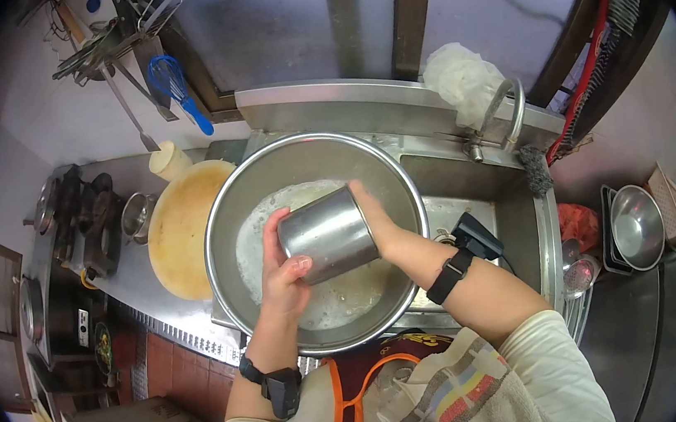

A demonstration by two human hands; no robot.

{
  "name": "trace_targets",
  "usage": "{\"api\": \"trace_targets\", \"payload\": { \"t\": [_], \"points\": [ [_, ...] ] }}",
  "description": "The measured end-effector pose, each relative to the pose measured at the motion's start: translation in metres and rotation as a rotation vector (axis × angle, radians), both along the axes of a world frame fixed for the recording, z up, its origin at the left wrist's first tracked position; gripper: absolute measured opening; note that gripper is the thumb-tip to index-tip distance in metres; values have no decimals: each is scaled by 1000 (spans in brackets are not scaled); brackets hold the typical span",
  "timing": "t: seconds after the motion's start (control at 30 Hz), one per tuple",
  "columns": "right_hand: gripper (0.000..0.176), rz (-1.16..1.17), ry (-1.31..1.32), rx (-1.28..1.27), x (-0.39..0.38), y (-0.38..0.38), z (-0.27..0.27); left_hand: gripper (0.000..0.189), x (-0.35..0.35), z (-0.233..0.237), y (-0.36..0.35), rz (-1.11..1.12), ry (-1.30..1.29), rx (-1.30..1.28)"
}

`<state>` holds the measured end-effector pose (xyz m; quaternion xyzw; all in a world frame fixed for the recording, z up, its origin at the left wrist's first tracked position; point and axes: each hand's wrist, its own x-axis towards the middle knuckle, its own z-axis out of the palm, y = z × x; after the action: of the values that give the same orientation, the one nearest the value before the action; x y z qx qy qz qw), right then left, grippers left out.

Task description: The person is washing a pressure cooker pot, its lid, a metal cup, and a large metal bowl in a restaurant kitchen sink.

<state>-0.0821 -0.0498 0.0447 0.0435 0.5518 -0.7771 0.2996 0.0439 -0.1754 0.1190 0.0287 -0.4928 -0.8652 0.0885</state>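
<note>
A shiny steel cylindrical container (326, 236) lies tilted on its side between my hands, above a large round steel basin (322, 148) that holds cloudy, foamy water (260, 220). My left hand (285, 269) grips the container's left end, with fingers and thumb around it. Against its right end rests my right hand (374, 217), palm side on the container and fingers partly hidden behind it. The container's inside does not show.
A round board (183, 237) and small metal bowls (137, 215) sit left of the basin. To the right are a sink (515, 232) with a curved faucet (518, 107), and a metal bowl (637, 227). Utensils and a blue whisk (169, 78) hang upper left.
</note>
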Motion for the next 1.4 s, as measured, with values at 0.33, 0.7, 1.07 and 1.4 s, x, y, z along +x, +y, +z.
{"api": "trace_targets", "payload": {
  "t": [0.33,0.7,1.07,1.4],
  "points": [
    [41,247,469,658,31,13,45,59,-9,-21,-27,-143,-187,271],
    [43,79,1130,746,39,15,96,63,-5,-16,-24,-300,-261,544],
    [28,366,-262,-48,58,24,78,65,-11,-16,-50,-60,12,357],
    [30,259,78,281,60,26,72,39,-17,-28,-39,133,-228,79]
  ]
}}
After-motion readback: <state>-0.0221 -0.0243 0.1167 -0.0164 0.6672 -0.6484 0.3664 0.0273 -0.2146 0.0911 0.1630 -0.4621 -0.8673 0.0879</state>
